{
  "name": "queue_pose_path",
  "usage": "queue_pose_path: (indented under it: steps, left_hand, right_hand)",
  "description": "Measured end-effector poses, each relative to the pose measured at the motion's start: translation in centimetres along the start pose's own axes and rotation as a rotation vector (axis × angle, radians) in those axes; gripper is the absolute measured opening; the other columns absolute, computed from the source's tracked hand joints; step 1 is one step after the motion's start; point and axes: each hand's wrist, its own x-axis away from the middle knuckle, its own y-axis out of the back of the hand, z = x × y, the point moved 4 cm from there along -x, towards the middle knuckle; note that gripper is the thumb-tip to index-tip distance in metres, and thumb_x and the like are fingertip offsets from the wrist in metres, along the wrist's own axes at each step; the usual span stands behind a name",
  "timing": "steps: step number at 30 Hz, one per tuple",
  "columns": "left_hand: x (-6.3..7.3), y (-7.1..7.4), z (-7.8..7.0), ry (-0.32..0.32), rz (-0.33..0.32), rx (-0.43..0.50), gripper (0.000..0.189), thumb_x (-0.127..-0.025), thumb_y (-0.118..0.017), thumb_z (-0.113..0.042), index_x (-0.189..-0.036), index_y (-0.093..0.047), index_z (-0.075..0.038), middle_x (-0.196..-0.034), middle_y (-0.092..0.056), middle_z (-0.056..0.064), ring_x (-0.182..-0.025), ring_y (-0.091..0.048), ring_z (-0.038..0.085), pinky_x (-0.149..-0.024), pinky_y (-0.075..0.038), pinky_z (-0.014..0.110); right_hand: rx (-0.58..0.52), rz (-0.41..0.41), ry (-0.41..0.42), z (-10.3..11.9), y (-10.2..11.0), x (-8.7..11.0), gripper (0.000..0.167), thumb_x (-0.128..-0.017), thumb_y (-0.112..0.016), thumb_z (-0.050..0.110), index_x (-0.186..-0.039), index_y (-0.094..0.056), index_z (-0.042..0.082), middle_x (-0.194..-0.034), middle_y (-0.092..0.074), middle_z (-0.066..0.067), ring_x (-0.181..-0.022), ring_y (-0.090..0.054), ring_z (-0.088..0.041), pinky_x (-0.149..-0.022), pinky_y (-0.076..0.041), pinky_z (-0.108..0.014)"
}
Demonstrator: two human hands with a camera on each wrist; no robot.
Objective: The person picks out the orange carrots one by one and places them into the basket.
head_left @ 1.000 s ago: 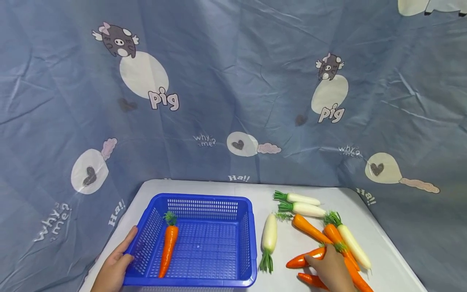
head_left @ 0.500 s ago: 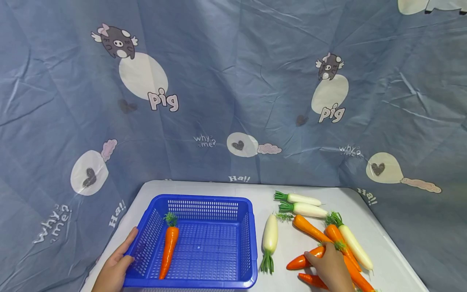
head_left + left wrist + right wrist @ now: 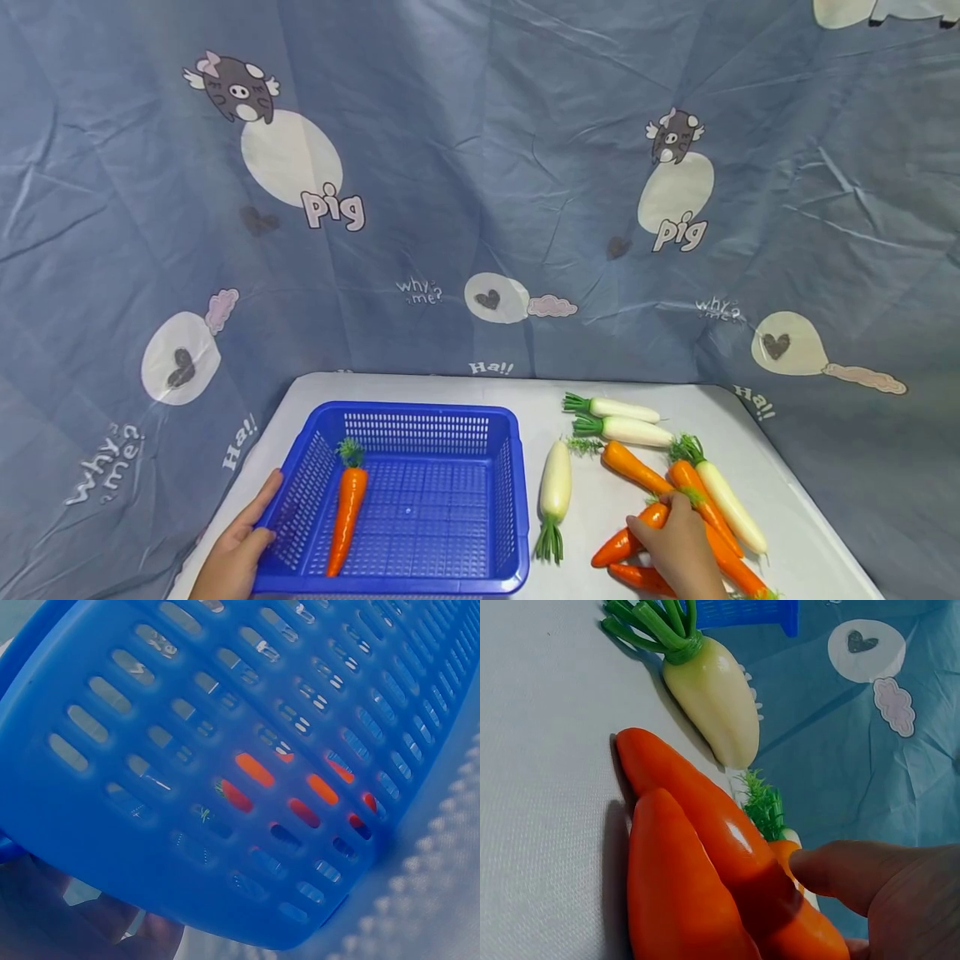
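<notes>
On the left, my left hand (image 3: pixel 236 550) holds the side of a blue plastic basket (image 3: pixel 517 500), its thumb on the rim and the index finger along the outside. Slotted wall (image 3: pixel 225 847) fills the left wrist view, with the fingers partly hidden past its edge. One orange carrot (image 3: pixel 348 521) with a green top lies inside the basket. My right hand (image 3: pixel 682 542) grips the thick end of another carrot (image 3: pixel 618 546), also seen as the farther carrot (image 3: pixel 712 817) in the right wrist view. Right beside it lies a third carrot (image 3: pixel 675 885).
More carrots (image 3: pixel 637 467) lie crossed around the right hand. A white radish (image 3: pixel 555 483) lies between basket and carrots; two radishes (image 3: pixel 637 431) sit at the back and another (image 3: pixel 731 508) on the right. A blue printed cloth (image 3: pixel 480 208) hangs behind the white table (image 3: pixel 420 387).
The carrot under my right hand has swung a little, its tip toward me and its thick end turned up. The left hand and basket stay almost where they were.
</notes>
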Motion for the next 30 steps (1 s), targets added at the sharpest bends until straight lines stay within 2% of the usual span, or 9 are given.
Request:
queue_pose_path:
  steps: [1, 3, 6, 8, 9, 17, 21, 27, 30]
  left_hand:
    - [0.02, 0.02, -0.01, -0.004, 0.000, 0.001, 0.079, -0.099, -0.032, 0.001, -0.169, -0.007, -0.028, -0.175, 0.011, -0.001, -0.158, -0.015, 0.039, -0.084, -0.046, 0.010]
    - [0.06, 0.09, 0.03, -0.014, -0.004, -0.008, 0.079, -0.100, -0.033, 0.000, -0.169, -0.008, -0.028, -0.175, 0.009, -0.001, -0.155, -0.028, 0.022, -0.085, -0.046, 0.010]
    - [0.16, 0.15, 0.15, -0.035, -0.007, -0.001, 0.078, -0.099, -0.033, 0.001, -0.169, -0.009, -0.026, -0.176, 0.008, 0.003, -0.129, -0.048, -0.009, -0.087, -0.052, 0.017]
    - [0.18, 0.18, 0.25, -0.043, -0.010, 0.004, 0.078, -0.100, -0.033, 0.001, -0.170, -0.010, -0.025, -0.176, 0.007, 0.005, -0.109, -0.044, -0.023, -0.087, -0.055, 0.022]
    - [0.17, 0.17, 0.29, -0.045, -0.008, 0.012, 0.078, -0.099, -0.033, 0.001, -0.170, -0.010, -0.024, -0.176, 0.007, 0.005, -0.105, -0.044, -0.025, -0.087, -0.056, 0.023]
    - [0.13, 0.16, 0.57, -0.054, -0.006, 0.046, 0.078, -0.099, -0.033, 0.001, -0.170, -0.011, -0.024, -0.176, 0.006, 0.006, -0.104, -0.047, -0.023, -0.088, -0.059, 0.032]
    - [0.24, 0.13, 0.75, -0.056, -0.010, 0.082, 0.077, -0.100, -0.031, 0.001, -0.169, -0.011, -0.026, -0.176, 0.006, 0.006, -0.106, -0.059, -0.007, -0.085, -0.062, 0.045]
    - [0.24, 0.10, 0.77, -0.047, -0.020, 0.105, 0.077, -0.100, -0.031, 0.001, -0.169, -0.013, -0.028, -0.176, 0.004, 0.006, -0.118, -0.064, 0.023, -0.082, -0.063, 0.050]
    - [0.20, 0.15, 0.74, -0.048, -0.019, 0.113, 0.077, -0.100, -0.031, 0.001, -0.169, -0.013, -0.028, -0.177, 0.004, 0.003, -0.115, -0.065, 0.024, -0.081, -0.063, 0.049]
  right_hand:
    - [-0.006, 0.002, 0.002, 0.01, 0.00, -0.01, 0.088, -0.087, -0.081, 0.044, -0.137, -0.040, -0.015, -0.109, -0.062, -0.031, -0.087, -0.061, -0.033, -0.077, -0.054, -0.043]
    - [-0.012, 0.003, 0.010, 0.09, 0.01, 0.00, 0.086, -0.087, -0.080, 0.042, -0.137, -0.040, -0.015, -0.109, -0.061, -0.030, -0.087, -0.060, -0.032, -0.076, -0.054, -0.042]
    - [-0.024, 0.008, 0.019, 0.23, -0.01, 0.08, 0.080, -0.089, -0.078, 0.036, -0.137, -0.040, -0.014, -0.111, -0.061, -0.029, -0.087, -0.060, -0.031, -0.074, -0.054, -0.039]
    - [-0.026, 0.010, 0.027, 0.33, 0.00, 0.18, 0.078, -0.089, -0.077, 0.033, -0.138, -0.039, -0.014, -0.112, -0.061, -0.029, -0.087, -0.060, -0.031, -0.072, -0.054, -0.038]
    - [-0.030, 0.011, 0.027, 0.37, -0.02, 0.21, 0.077, -0.089, -0.077, 0.031, -0.139, -0.039, -0.013, -0.114, -0.061, -0.029, -0.088, -0.060, -0.031, -0.072, -0.054, -0.037]
    - [-0.052, 0.016, 0.052, 0.57, -0.11, 0.32, 0.077, -0.089, -0.077, 0.025, -0.146, -0.040, -0.011, -0.127, -0.054, -0.034, -0.099, -0.060, -0.036, -0.077, -0.056, -0.041]
    - [-0.071, 0.019, 0.059, 0.62, -0.26, 0.17, 0.076, -0.090, -0.077, 0.023, -0.147, -0.040, -0.008, -0.128, -0.055, -0.031, -0.100, -0.060, -0.035, -0.079, -0.055, -0.042]
    - [-0.069, 0.010, 0.070, 0.82, -0.25, 0.19, 0.077, -0.091, -0.078, 0.025, -0.150, -0.040, -0.005, -0.135, -0.054, -0.031, -0.104, -0.060, -0.037, -0.084, -0.055, -0.045]
    - [-0.079, 0.012, 0.061, 0.90, -0.25, 0.13, 0.076, -0.091, -0.078, 0.025, -0.151, -0.040, -0.004, -0.136, -0.054, -0.030, -0.106, -0.060, -0.037, -0.085, -0.054, -0.046]
